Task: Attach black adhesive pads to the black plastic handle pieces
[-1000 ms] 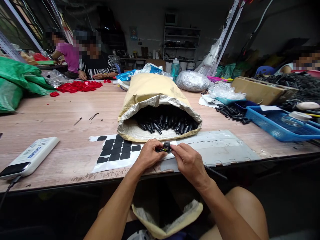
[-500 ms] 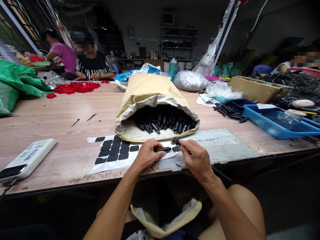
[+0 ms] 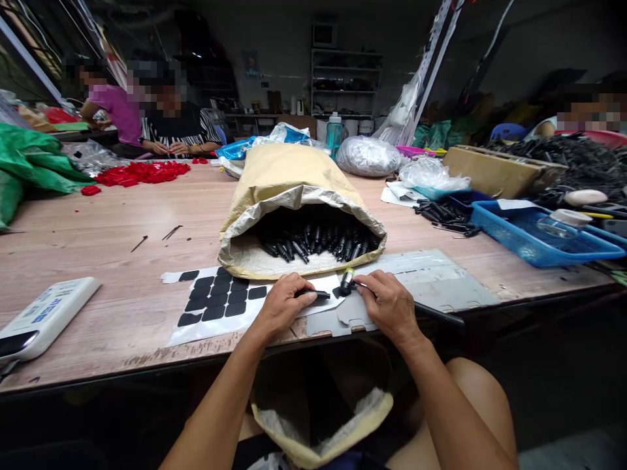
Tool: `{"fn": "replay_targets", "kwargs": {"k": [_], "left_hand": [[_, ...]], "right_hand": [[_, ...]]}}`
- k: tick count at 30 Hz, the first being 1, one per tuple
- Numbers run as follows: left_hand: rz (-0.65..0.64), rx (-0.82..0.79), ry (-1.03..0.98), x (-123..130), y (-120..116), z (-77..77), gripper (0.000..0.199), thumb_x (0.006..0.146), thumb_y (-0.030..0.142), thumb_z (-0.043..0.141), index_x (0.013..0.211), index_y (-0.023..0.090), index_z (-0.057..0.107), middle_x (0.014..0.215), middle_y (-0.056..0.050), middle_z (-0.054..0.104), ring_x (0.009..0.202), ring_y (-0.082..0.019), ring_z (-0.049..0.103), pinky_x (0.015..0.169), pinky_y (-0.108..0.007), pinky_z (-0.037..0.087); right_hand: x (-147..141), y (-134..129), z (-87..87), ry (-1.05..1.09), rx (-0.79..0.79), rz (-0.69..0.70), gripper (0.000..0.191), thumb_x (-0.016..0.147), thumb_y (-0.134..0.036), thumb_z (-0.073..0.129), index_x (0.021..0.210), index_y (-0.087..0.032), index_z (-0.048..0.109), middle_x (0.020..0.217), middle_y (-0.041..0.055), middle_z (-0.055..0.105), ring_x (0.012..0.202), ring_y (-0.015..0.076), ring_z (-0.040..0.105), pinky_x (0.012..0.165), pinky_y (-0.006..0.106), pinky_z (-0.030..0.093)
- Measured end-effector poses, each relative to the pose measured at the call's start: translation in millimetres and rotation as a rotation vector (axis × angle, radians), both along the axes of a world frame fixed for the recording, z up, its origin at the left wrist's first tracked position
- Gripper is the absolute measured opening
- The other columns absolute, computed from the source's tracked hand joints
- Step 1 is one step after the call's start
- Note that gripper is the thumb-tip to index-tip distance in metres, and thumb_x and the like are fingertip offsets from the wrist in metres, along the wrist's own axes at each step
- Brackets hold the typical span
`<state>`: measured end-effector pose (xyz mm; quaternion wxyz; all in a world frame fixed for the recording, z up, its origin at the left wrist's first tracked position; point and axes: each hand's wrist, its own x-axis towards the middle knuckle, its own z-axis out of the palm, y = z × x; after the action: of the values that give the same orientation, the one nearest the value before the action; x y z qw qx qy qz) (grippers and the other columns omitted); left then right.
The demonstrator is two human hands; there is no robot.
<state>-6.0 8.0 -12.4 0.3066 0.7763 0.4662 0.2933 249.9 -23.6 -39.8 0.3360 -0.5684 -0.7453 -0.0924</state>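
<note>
The left hand (image 3: 281, 303) is closed around a thin black rod (image 3: 313, 294), pinning it low on the tabletop (image 3: 122, 261) so it lies steady. Just to its right, the right hand (image 3: 386, 301) pinches a small black cap (image 3: 347, 281) by its fingertips, tip tilted toward the rod. Beyond both hands an open paper sack (image 3: 294, 189) of black parts lies within easy reach; a sheet of black pads (image 3: 220, 300) sits left of the left hand.

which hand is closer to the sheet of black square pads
Left. The left hand rests at the right edge of the sheet of black pads, holding a thin black piece. The right hand sits farther right over the grey plate, holding a small black part.
</note>
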Motion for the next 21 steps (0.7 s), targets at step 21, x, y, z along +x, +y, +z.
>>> {"fn": "replay_targets", "kwargs": {"k": [21], "left_hand": [[-0.068, 0.055, 0.075, -3.3, 2.9, -2.5, 0.038, 0.101, 0.041, 0.038, 0.077, 0.02, 0.059, 0.088, -0.002, 0.058, 0.089, -0.02, 0.052, 0.085, -0.036, 0.039]], "right_hand": [[-2.5, -1.1, 1.7, -0.005, -0.037, -0.043, 0.021, 0.094, -0.024, 0.058, 0.11, -0.028, 0.071, 0.093, 0.0019, 0.066, 0.09, 0.0197, 0.054, 0.079, 0.031, 0.04]]}}
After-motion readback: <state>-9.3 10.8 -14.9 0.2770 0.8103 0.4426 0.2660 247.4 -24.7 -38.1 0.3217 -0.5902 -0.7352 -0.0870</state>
